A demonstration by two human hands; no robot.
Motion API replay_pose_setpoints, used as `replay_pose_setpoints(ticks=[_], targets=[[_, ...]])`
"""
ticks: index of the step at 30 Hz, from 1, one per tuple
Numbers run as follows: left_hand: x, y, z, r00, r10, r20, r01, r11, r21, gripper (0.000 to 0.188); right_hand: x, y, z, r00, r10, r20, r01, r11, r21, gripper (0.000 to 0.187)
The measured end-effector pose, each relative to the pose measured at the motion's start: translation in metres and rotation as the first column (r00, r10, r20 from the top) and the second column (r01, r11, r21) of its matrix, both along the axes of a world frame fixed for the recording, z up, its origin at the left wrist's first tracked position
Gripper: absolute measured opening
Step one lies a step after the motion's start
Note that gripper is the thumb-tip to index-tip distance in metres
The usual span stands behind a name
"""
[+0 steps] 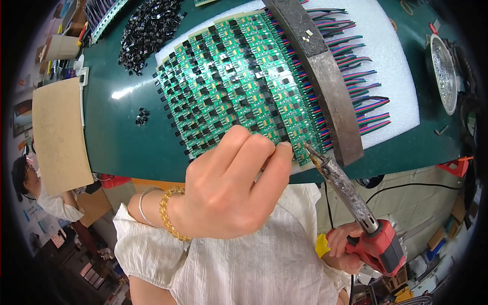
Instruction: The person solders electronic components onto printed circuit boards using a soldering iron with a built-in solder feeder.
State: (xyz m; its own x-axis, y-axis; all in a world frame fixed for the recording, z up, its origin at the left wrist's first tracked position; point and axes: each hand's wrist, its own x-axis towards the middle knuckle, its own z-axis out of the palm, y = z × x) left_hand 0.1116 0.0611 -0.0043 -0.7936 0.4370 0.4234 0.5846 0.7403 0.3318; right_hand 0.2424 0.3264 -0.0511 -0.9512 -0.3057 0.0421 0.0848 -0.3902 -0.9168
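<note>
A panel of green circuit boards [277, 76] with rows of black parts lies in front of me. My left hand [229, 188] is closed over the panel's near edge, thumb and fingers drawn together; whatever they pinch is hidden. In my right hand [345, 241], low on the right, is the red grip of a soldering iron [351, 198]. Its tip reaches the near right part of the panel, just right of my left fingertips. A heavy dark metal bar [333, 96] lies across the coloured wires [368, 104] that run from the panel's right side.
White foam [394, 66] lies beneath the panel on the green table [117, 150]. A heap of black components [147, 33] sits at the far left, a smaller cluster [142, 117] nearer. A metal dish [443, 73] stands right. Another person [48, 195] is at the left, by a tan board [61, 132].
</note>
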Motion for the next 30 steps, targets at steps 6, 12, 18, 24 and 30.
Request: replay_pose_setpoints(ticks=[6, 12, 18, 24, 30], targets=[[0.001, 0.000, 0.001, 1.000, 0.015, 0.009, -0.015, 1.000, 0.001, 0.028, 0.017, 0.007, -0.008, 0.999, 0.033, 0.035, -0.037, 0.991, 0.130, 0.068], [0.002, -0.006, 0.000, 0.999, 0.030, -0.020, -0.030, 0.999, 0.017, 0.030, 0.000, -0.006, -0.003, 0.993, -0.109, -0.045, 0.109, 0.994, 0.002, 0.068], [0.006, -0.007, 0.011, 0.999, -0.042, 0.035, 0.044, 0.998, -0.048, 0.036, -0.026, -0.033, 0.010, 0.965, -0.222, -0.142, 0.215, 0.975, -0.059, 0.063], [0.016, -0.050, 0.012, 0.989, 0.146, -0.035, -0.142, 0.986, 0.089, 0.028, -0.034, -0.031, -0.003, 0.936, -0.294, -0.194, 0.277, 0.954, -0.110, 0.063], [0.013, -0.148, -0.002, 0.864, 0.470, -0.181, -0.487, 0.871, -0.066, 0.013, -0.037, -0.039, -0.002, 0.948, -0.268, -0.171, 0.262, 0.963, -0.059, 0.060]])
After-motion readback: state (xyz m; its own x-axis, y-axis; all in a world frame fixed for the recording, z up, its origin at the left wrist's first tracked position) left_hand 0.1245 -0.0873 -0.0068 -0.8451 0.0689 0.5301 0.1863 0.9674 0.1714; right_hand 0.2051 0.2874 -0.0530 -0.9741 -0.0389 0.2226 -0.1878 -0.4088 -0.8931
